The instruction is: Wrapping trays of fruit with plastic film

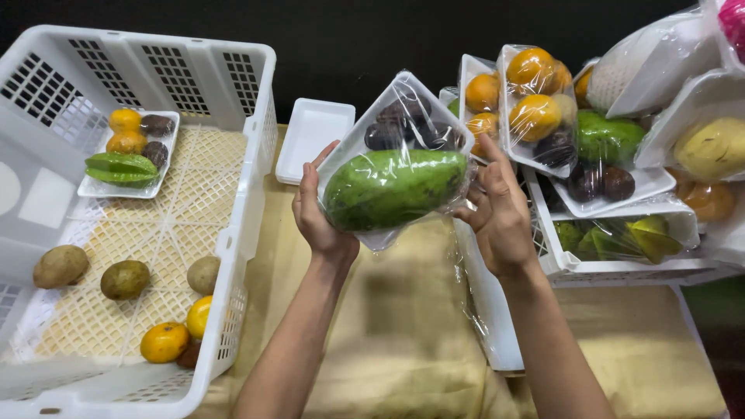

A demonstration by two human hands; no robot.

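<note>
Holding wrapped fruit tray [396,167] between both hands, dark fruits blurred under film

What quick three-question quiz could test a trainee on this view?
1. True or false: both hands hold the wrapped tray.
2. Which fruit fills the front of that tray: A) green mango, B) banana, C) apple?
3. Where does the empty white tray lie?

Key:
1. True: left hand and right hand grip its two sides.
2. A.
3. On the table, between the white crate and the held tray.
</note>
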